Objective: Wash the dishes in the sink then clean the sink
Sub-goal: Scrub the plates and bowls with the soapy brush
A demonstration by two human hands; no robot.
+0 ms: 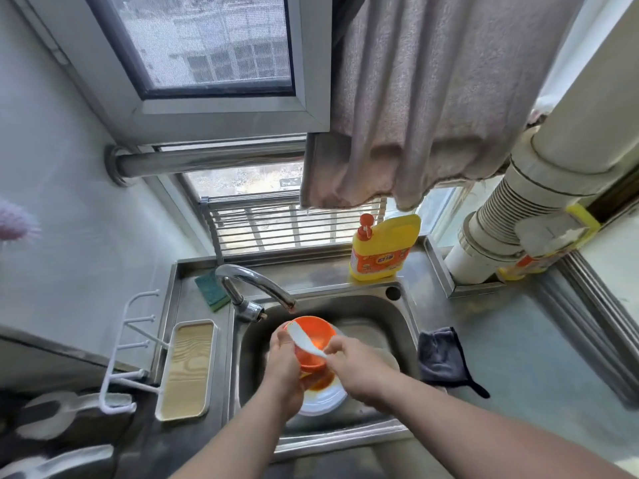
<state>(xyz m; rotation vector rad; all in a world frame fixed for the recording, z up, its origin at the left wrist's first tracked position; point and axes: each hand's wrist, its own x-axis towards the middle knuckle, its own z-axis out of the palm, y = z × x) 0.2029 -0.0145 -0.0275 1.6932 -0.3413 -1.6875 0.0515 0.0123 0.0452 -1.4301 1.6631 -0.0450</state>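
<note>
Over the steel sink (397, 316), my left hand (281, 364) grips an orange bowl (316, 331) by its near rim, tilted toward me. My right hand (356, 371) pinches the handle of a white spoon (304, 340) whose scoop lies across the bowl's mouth. Beneath both hands a white plate (325, 401) with orange sauce smears lies in the basin, partly hidden by the bowl and my wrists. The tap spout (262, 281) ends just above the bowl; I cannot tell whether water runs.
A yellow dish soap bottle (383, 250) stands on the ledge behind the sink. A green sponge (211, 288) lies left of the tap. A dark cloth (442, 357) sits on the right counter. A wooden-look tray (188, 368) and white hook rack (131, 347) are at left.
</note>
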